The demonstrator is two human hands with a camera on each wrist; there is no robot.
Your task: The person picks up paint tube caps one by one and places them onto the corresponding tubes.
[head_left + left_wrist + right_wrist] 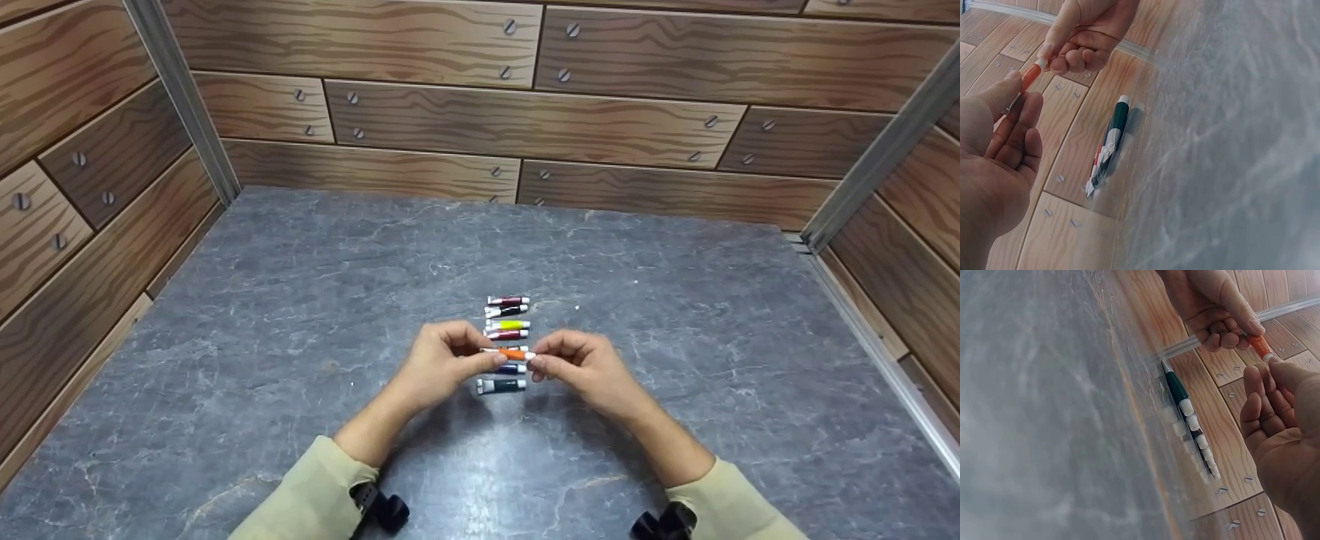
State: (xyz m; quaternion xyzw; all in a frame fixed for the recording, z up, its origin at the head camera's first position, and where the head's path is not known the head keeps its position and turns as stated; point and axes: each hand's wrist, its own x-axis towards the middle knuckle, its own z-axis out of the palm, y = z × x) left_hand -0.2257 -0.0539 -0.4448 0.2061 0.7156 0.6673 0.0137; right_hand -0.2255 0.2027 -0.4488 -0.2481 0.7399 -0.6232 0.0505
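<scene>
Between both hands an orange paint tube (513,354) with a white cap is held above a column of similar tubes. My left hand (442,365) pinches its flat crimped end between thumb and fingers. At the white cap (1267,358), the thumb and fingertips of my right hand (589,369) take hold. Beneath and around lie a dark green tube (501,386), a dark blue tube (511,369), a red tube (510,334), a yellow tube (510,325), a black tube (507,310) and a dark red tube (510,301). Another tube directly below is mostly hidden.
The tubes lie on a grey marbled tabletop (337,300), caps toward the right. Wood-patterned panels (420,112) stand at the back and sides, with metal posts (184,97) at the corners. Small white specks dot the table.
</scene>
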